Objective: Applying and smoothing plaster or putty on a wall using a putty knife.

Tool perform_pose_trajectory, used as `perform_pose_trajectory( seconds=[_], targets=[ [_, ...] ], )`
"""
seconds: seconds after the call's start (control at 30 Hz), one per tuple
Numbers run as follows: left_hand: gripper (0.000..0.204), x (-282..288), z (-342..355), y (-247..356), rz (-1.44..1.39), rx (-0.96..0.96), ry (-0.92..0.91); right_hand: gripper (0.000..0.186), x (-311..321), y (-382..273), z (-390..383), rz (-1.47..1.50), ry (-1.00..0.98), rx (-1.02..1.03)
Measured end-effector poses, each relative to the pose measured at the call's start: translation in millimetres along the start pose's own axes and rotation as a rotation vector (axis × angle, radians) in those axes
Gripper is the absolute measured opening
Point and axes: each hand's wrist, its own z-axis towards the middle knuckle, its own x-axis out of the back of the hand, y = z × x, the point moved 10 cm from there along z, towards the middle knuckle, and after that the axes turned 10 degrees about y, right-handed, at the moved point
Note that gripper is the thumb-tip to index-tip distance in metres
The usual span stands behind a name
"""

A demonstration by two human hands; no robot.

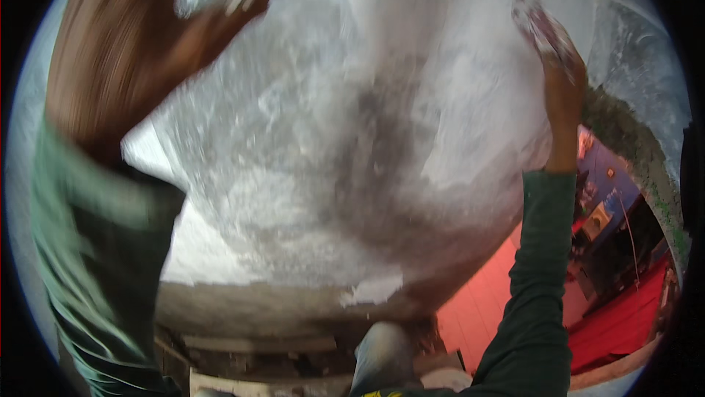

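1. On the left, nearest the camera: the left hand, wide, with thumb well away from the palm and a whitish mark near its tip. Nothing visible in its grasp; fingertips cut off by the upper rim.
2. Farther off, at upper right: the right hand, narrow in outline, with a slim, reddish, white-smeared shape at its far end. Cannot tell from the blur: a thin tool in the grip, or only smeared fingers.
3. Between and beyond both hands: a broad coated wall, patchy white and grey, darker toward the middle. Contact with either hand impossible to confirm.
4. Handling of the slim shape, if a tool: probably light and fairly stiff, perhaps slippery from the smears. Best taken at the near end, next to the right palm, clear of the whitened part.
5. Handling of the wall: fixed and hard by judgement, possibly damp or crumbly in its coating. No edge for gripping between the hands; better met with a flat palm.
6. Below the hands: green sleeves, a brown-grey strip under the coating, boards and a knee.
7. Beneath and right of the right hand: a red cloth-like sheet.
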Motion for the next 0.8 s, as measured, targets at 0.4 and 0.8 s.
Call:
perform_pose_trajectory(
  seconds=[0.4,0.8],
  targets=[
    [0.059,-14,-493,187,-1.091,0.862,-0.802,0.038,17,-5,-456,-0.038,-0.050,-1.340],
    [0.042,26,-566,336,-1.481,0.698,-1.217,0.043,-18,-90,-455,-0.249,-0.225,-0.973]
  ],
)
